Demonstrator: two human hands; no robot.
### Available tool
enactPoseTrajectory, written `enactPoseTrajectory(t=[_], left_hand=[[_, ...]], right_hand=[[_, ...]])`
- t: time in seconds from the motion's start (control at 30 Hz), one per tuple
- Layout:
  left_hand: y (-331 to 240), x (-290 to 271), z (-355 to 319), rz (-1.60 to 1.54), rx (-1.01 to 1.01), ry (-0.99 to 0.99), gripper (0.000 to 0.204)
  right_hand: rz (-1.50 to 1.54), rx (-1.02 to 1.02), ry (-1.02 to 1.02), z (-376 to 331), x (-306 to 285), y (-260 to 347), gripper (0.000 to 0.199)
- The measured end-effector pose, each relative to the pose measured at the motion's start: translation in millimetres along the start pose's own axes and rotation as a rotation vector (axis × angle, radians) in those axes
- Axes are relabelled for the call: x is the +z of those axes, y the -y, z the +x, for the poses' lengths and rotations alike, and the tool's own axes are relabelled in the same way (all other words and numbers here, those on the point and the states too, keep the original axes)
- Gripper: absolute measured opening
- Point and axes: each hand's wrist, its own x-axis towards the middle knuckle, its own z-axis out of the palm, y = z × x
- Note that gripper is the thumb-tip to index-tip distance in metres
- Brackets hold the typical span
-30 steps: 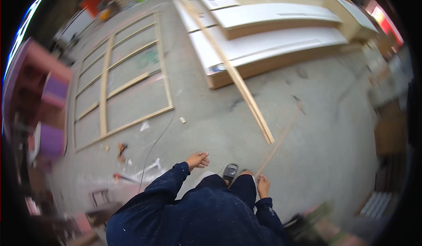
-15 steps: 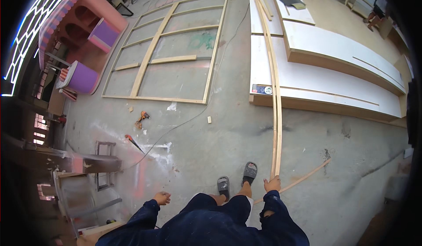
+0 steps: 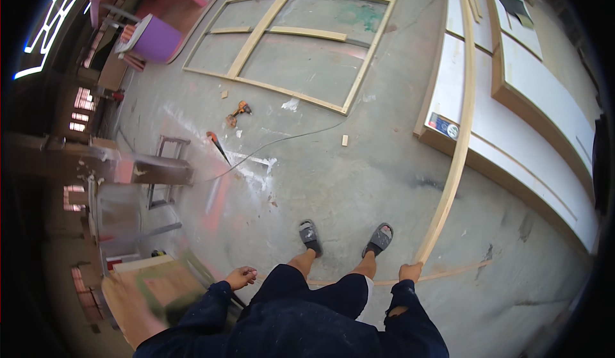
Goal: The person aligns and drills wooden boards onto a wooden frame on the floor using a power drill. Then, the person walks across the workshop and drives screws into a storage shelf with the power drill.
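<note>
My right hand is closed around the near end of a long wooden strip. From there the strip stretches away to the upper right, across the white panels; it seems to be two battens lying side by side. At the left, my left hand hangs with nothing in it, its fingers loosely apart. On the floor behind my right hand lies a thin wooden strip, partly hidden by my legs.
A timber frame lies on the floor ahead. Nearer are an orange cordless drill, a handsaw, a cable and a small wood block. White-topped panels stand right; a cluttered workbench stands left.
My view has turned, so the frame, drill and panels sit higher and farther right. My feet have stepped apart. My right hand still holds the wooden strip; the left stays free.
</note>
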Motion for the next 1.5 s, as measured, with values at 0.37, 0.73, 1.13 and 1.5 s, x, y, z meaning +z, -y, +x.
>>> enactPoseTrajectory(t=[0.37, 0.73, 1.13, 1.5], left_hand=[[131.3, -75.1, 112.2, -0.261, 0.163, -0.007, 0.037], [126.1, -218.2, 197.0, -0.742, 0.176, -0.18, 0.029], [72.2, -369.3, 239.8, -0.701, 0.061, -0.108, 0.035], [83.9, -497.7, 279.5, -0.898, -0.064, -0.191, 0.035]], right_hand=[[0.427, -0.188, -0.166, -110.5, -16.0, 84.9, 0.028], [0.628, -0.143, -0.12, -234.3, 45.5, 219.9, 0.03], [0.675, -0.316, -0.067, -234.3, 121.8, 541.3, 0.039], [0.731, -0.341, 0.154, -283.6, 154.3, 809.7, 0.041]])
